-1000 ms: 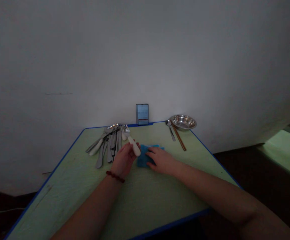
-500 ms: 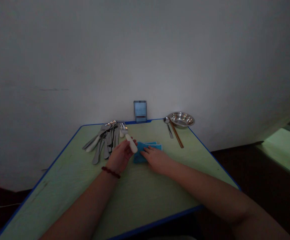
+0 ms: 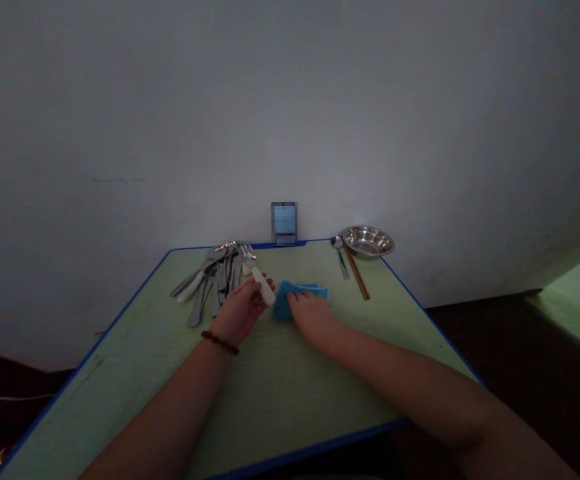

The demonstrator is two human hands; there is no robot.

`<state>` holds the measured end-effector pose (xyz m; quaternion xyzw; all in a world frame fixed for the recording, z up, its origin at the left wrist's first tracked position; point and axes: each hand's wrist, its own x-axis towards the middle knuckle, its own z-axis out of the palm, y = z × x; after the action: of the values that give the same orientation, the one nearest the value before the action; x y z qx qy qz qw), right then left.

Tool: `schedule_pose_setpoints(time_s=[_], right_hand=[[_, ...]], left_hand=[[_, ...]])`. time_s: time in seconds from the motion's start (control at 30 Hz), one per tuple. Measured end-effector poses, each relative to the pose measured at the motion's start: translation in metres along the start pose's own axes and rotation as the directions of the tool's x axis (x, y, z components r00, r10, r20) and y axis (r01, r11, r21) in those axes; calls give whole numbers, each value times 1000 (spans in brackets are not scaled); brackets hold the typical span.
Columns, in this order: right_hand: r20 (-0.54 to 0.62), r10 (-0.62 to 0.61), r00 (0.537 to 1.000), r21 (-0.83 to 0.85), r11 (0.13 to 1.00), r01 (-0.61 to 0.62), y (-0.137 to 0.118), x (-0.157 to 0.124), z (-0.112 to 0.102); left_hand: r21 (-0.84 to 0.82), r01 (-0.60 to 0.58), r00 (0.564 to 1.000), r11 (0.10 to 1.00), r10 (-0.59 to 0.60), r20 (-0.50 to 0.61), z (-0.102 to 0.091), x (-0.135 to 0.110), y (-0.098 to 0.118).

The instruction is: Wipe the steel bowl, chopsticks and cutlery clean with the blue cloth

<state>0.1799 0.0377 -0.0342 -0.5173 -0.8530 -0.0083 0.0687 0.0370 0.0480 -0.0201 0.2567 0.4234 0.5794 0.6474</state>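
Closing firmly around the white handle of a fork point(image 3: 263, 285), the left hand point(image 3: 238, 311) sits just beside a blue cloth point(image 3: 297, 298) on the green table point(image 3: 270, 393), the right hand point(image 3: 313, 318) resting flat on the cloth's near edge (fork and cloth not yet touching).

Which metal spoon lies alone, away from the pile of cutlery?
The small steel spoon beside the brown wooden chopsticks and the round steel bowl; the other steel cutlery lies bunched together further left.
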Motion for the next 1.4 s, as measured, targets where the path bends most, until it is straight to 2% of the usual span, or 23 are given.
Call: schedule_pose_setpoints(time_s=[0.13,0.2,0.3,0.4,0.57,0.73,0.9,0.97,1.07,1.2,1.3,1.4], right_hand=[[21,23,1000,46,999,-24,9,-2,-4],[42,80,996,96,992,-84,16,-4,-9],[55,94,994,203,974,-103,30,-10,-19],[3,100,995,290,952,-97,46,-16,-25],[-6,132,991,356,927,-121,66,-26,-31],[-23,163,986,460,878,-134,77,-38,-32],[-40,259,965,554,809,-195,95,-48,-41],[-65,341,938,615,754,-231,106,-50,-46],[-146,455,878,647,716,-263,123,-52,-52],[-260,604,753,600,712,-364,142,-53,-54],[-320,661,679,570,706,-420,151,-54,-54],[-364,685,631,563,701,-437,154,-54,-54]], left_hand=[[-1,32,999,999,-32,16,4,1,0],[4,46,999,999,-46,26,7,1,-1],[28,59,997,998,-61,50,10,0,-2],[60,69,995,996,-73,72,14,-1,-4],[105,100,990,989,-109,85,23,1,-7],[186,114,984,976,-136,112,39,12,-14],[210,119,976,970,-153,154,54,27,-25],[221,125,972,967,-164,168,60,32,-28],[248,128,967,960,-176,183,69,43,-32],[303,126,966,944,-186,178,84,62,-39],[352,121,969,928,-188,163,96,76,-46],[385,114,972,916,-183,147,108,88,-55]])
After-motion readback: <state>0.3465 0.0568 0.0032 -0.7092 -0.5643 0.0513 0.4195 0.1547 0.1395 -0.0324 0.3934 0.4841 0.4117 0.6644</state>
